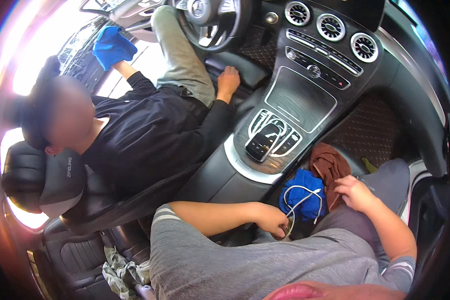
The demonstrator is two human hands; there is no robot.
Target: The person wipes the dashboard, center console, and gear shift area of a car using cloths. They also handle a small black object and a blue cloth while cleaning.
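My left hand (272, 221) is curled around a small round object (285, 229), mostly hidden by the fingers, beside the seat's inner edge. A white cable (302, 187) loops down next to that hand. The cable lies over a crumpled blue cloth (298, 200) between the center console and my legs. My right hand (356, 193) is above my thigh, its fingers partly bent at the edge of a brown cloth (328, 165); whether they pinch the cloth is unclear. The two cloths lie against each other.
A person (150, 131) sits in the driver's seat at the left, one hand on a blue cloth (114, 47) by the open door. Between us runs the center console (217, 180) with its touchpad controller (264, 140). A pale crumpled cloth (118, 272) lies on the rear seat.
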